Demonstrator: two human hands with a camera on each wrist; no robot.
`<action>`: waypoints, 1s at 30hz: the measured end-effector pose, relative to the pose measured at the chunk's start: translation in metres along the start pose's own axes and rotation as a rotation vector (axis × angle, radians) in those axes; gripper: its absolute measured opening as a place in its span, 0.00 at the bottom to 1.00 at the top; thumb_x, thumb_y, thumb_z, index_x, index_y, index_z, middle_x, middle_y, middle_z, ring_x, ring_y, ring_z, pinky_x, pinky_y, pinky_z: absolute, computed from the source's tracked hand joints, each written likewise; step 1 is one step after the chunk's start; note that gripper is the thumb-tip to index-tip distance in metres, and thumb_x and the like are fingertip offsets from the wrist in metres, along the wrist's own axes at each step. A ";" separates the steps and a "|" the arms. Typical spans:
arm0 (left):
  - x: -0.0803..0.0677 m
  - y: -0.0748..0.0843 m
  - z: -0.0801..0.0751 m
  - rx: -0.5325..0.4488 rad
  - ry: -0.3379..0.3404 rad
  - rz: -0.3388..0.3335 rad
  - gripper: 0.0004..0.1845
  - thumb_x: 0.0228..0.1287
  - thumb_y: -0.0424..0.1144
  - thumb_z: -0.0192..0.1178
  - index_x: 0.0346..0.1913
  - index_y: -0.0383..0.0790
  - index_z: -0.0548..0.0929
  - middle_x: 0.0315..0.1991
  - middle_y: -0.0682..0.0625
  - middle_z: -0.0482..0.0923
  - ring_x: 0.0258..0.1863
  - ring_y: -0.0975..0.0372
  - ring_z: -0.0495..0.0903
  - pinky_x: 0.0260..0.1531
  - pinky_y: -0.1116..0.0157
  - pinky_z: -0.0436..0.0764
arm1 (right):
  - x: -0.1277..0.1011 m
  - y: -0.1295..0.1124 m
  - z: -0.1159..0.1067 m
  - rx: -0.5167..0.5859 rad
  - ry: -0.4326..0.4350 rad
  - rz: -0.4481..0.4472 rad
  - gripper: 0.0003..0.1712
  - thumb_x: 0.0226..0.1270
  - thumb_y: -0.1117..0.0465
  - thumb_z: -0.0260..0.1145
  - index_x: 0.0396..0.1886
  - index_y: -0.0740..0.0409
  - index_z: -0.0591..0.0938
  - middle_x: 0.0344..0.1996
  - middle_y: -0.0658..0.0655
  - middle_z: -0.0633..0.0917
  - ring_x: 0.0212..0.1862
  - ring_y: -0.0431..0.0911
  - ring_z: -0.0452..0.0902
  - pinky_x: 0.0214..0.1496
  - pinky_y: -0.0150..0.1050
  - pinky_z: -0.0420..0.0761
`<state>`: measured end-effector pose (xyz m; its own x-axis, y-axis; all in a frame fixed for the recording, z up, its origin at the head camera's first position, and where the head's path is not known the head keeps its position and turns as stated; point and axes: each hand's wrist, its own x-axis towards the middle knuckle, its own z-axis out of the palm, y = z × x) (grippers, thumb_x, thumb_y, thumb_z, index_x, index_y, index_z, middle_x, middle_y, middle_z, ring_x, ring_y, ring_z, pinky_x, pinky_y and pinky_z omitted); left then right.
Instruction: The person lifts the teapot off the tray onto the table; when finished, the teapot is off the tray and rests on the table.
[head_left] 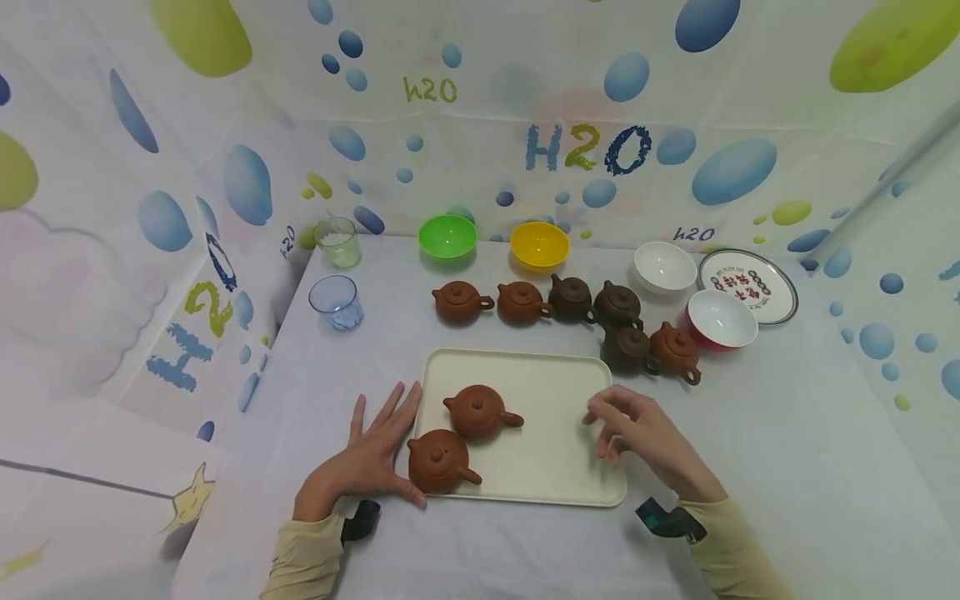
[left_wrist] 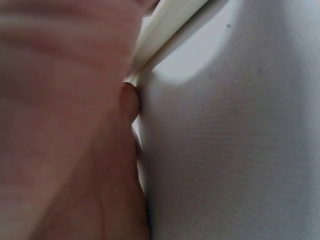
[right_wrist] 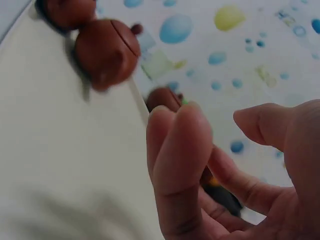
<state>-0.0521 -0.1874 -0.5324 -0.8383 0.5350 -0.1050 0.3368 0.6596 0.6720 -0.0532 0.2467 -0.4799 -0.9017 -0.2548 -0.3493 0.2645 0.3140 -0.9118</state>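
A cream tray [head_left: 555,450] lies in the middle of the white table with two brown clay teapots on it, one further back [head_left: 477,411] and one at the front left corner [head_left: 438,459]. My left hand [head_left: 375,450] rests flat on the table against the tray's left edge [left_wrist: 165,25], fingers spread, thumb beside the front teapot. My right hand [head_left: 630,429] hovers over the tray's right edge, fingers [right_wrist: 180,150] loosely curled and holding nothing. In the right wrist view a teapot [right_wrist: 107,50] shows blurred beyond the fingers.
Several more brown teapots [head_left: 572,297] stand in a row behind the tray. Behind them are a green bowl [head_left: 447,236], a yellow bowl [head_left: 539,244], two white bowls [head_left: 664,267] and a plate [head_left: 747,284]. Two glasses [head_left: 337,302] stand at the back left. Patterned walls enclose the table.
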 end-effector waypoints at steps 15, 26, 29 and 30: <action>0.002 0.011 -0.005 0.026 -0.032 -0.042 0.85 0.32 0.63 0.89 0.88 0.39 0.44 0.90 0.38 0.42 0.89 0.41 0.36 0.75 0.28 0.19 | 0.050 -0.011 0.093 0.040 -0.286 0.006 0.29 0.85 0.43 0.59 0.45 0.69 0.80 0.35 0.62 0.89 0.15 0.40 0.76 0.20 0.32 0.77; 0.002 0.010 -0.006 0.037 -0.050 -0.073 0.85 0.31 0.64 0.89 0.88 0.40 0.43 0.90 0.40 0.40 0.90 0.43 0.35 0.76 0.30 0.18 | 0.054 -0.006 0.102 0.037 -0.254 -0.014 0.32 0.83 0.41 0.60 0.33 0.67 0.82 0.24 0.53 0.86 0.14 0.39 0.75 0.19 0.32 0.76; 0.002 0.011 -0.007 0.046 -0.056 -0.082 0.86 0.31 0.64 0.89 0.88 0.40 0.43 0.90 0.41 0.40 0.89 0.43 0.35 0.76 0.30 0.18 | 0.054 -0.005 0.102 0.041 -0.255 -0.012 0.32 0.83 0.40 0.61 0.33 0.67 0.82 0.24 0.54 0.86 0.14 0.39 0.74 0.19 0.32 0.76; 0.003 0.011 -0.006 0.047 -0.056 -0.084 0.86 0.31 0.64 0.89 0.88 0.40 0.43 0.90 0.41 0.40 0.89 0.43 0.35 0.76 0.30 0.18 | 0.054 -0.005 0.102 0.043 -0.255 -0.011 0.32 0.83 0.40 0.61 0.33 0.67 0.82 0.24 0.54 0.86 0.14 0.39 0.74 0.19 0.32 0.76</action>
<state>-0.0533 -0.1822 -0.5206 -0.8397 0.5046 -0.2007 0.2874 0.7266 0.6240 -0.0689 0.1383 -0.5163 -0.7908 -0.4820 -0.3774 0.2744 0.2720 -0.9224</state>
